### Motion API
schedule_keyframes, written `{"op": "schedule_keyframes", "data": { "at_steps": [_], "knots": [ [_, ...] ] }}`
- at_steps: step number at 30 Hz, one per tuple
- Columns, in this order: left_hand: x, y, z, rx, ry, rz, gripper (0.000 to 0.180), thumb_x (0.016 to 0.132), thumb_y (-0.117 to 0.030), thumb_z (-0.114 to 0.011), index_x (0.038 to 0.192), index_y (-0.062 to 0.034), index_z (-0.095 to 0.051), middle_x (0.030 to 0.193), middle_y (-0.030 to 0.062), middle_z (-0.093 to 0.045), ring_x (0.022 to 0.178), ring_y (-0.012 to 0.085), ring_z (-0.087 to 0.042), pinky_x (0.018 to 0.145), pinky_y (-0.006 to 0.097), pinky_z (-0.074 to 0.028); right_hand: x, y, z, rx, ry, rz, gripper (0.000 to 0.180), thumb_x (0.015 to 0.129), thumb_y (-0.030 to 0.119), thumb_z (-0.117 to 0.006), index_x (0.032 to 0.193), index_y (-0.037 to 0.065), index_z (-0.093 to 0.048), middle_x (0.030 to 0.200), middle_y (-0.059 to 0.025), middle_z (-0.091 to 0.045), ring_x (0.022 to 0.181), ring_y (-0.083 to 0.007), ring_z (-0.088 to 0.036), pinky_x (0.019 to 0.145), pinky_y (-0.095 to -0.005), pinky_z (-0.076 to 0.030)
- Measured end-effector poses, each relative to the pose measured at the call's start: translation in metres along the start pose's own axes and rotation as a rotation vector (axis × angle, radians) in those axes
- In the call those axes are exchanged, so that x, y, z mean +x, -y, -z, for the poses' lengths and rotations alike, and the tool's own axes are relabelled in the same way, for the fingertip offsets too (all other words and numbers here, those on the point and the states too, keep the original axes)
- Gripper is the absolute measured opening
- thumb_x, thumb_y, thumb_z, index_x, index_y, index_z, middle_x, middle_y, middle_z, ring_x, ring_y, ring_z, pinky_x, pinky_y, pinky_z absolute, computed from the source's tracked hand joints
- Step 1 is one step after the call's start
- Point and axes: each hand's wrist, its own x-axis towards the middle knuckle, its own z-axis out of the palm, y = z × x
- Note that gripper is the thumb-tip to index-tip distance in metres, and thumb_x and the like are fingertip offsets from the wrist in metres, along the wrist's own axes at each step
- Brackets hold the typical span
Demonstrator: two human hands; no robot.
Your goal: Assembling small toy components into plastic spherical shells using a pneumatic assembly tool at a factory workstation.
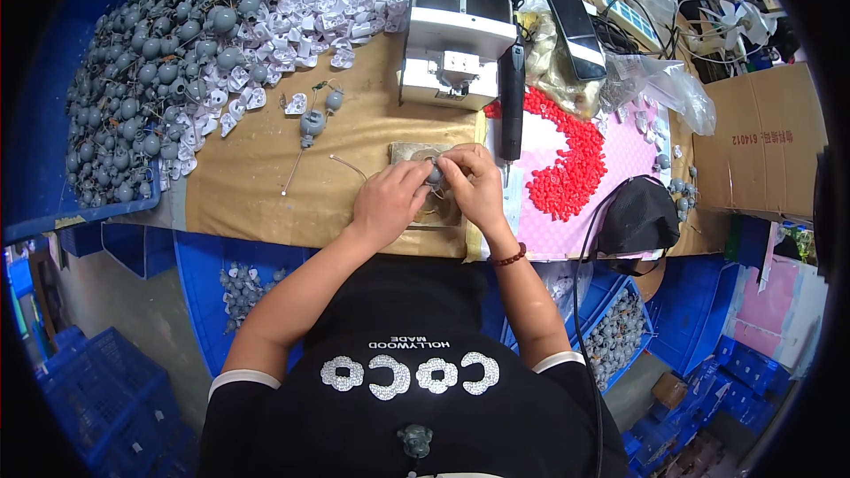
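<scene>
Both hands meet over a small square block near the table's front edge. Between their fingertips is a small grey rounded plastic part, mostly covered by the fingers. My left hand grips it from the left, fingers bent inward. From the other side, the thumb and fingers of my right hand pinch it. A thin wire lies beside my left hand. Farther left on the table rest a grey part with a wire and a small white plastic piece.
Grey round parts and white plastic pieces are heaped at the left. Ahead stands a silver-white machine, with a black electric screwdriver beside it. Rightward are red pieces, a phone, a black pouch and a cardboard box.
</scene>
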Motion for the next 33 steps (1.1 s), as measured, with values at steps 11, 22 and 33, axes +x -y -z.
{"op": "schedule_keyframes", "data": {
  "at_steps": [11,22,33],
  "knots": [
    [0.006,-0.012,0.015,-0.093,-0.023,0.045,0.036,0.088,-0.008,-0.068,0.123,-0.0114,-0.063,0.108,0.0087,-0.062,0.088,0.0316,-0.068,0.072,0.043,-0.056,0.032,0.025,0.004,0.549,-0.090,-0.188,0.016,0.100,0.011,-0.066,0.100,-0.004,-0.072,0.090,0.0046,-0.065,0.075,-0.0044,-0.053,0.069,-0.0218,-0.046],
    [-0.127,0.035,0.203,0.300,0.826,0.459,0.029,0.077,-0.012,-0.075,0.106,-0.0117,-0.071,0.092,0.0138,-0.066,0.092,0.0361,-0.067,0.078,0.047,-0.054,0.028,-0.085,0.155,-1.087,-0.281,-0.006,0.022,0.082,0.008,-0.070,0.104,0.010,-0.073,0.101,-0.0153,-0.069,0.100,-0.0375,-0.060,0.088,-0.0471,-0.050],
    [0.027,0.130,0.119,0.370,-0.083,0.412,0.023,0.091,-0.021,-0.069,0.105,-0.0030,-0.065,0.099,0.0152,-0.065,0.097,0.0362,-0.063,0.082,0.044,-0.050,0.029,-0.115,0.170,-1.050,-0.164,-0.095,0.011,0.085,0.007,-0.063,0.087,0.002,-0.073,0.088,-0.0175,-0.071,0.086,-0.0383,-0.064,0.080,-0.0475,-0.050]
  ]
}}
